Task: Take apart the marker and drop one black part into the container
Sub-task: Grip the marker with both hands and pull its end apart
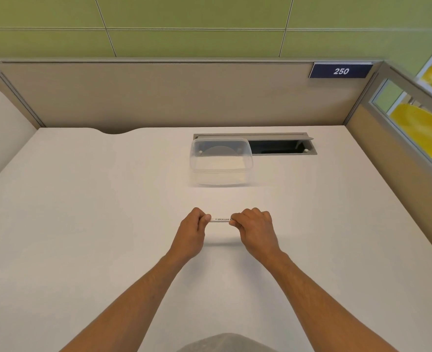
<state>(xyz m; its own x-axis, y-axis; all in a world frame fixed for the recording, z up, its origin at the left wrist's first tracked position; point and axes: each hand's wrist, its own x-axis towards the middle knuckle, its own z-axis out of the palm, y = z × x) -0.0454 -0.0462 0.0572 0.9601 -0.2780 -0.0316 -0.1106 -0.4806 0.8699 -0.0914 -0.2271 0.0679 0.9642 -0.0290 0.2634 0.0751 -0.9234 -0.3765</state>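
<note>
A white whiteboard marker [220, 219] with small black print is held level above the white desk, a little right of centre. My left hand [192, 228] is closed around its left end and my right hand [254, 226] around its right end, so only the white middle of the barrel shows. Both ends and any black parts are hidden inside my fists. A clear, lidless plastic container [220, 162] stands on the desk beyond the marker, with nothing visible inside it.
A white desk [82, 212] is enclosed by beige partition walls. Behind the container lies an open cable hatch [281, 146] in the desktop. A sign reading 250 [340, 71] hangs at the back right. Yellow chairs [423, 128] show through the right-hand glass.
</note>
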